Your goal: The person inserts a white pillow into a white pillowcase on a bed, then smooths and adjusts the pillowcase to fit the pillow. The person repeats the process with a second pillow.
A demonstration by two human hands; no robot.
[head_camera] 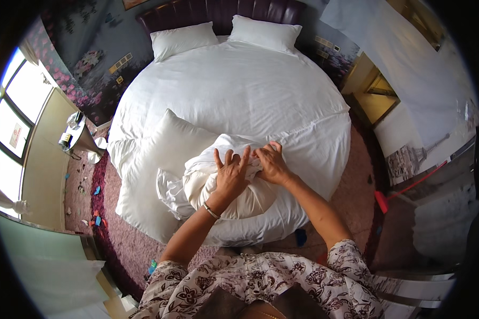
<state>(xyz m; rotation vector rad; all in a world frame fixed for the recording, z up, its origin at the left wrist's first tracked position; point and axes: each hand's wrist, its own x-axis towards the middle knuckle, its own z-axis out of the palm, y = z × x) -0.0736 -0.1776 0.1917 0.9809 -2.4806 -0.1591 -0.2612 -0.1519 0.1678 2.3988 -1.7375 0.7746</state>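
A bunched cream-coloured pillow (239,203) lies near the front edge of the round bed, with a white fabric cover (227,143) gathered over its top. My left hand (232,173) rests on the bundle. Its outer fingers are raised and its middle fingers bent; whether it pinches the cloth is hidden. Close beside it, my right hand (272,163) curls its fingers around a gathered fold of the cover. Left of the bundle a loose white cloth end (173,193) with ties spills over a large white pillow (155,159).
The bed wears a white sheet (231,83). Two white pillows (183,39) lean by the purple headboard (219,14). Left stands a small side table (82,135) with objects. Coloured scraps (97,220) litter the pink carpet (131,239). A red-handled broom (381,201) is at right.
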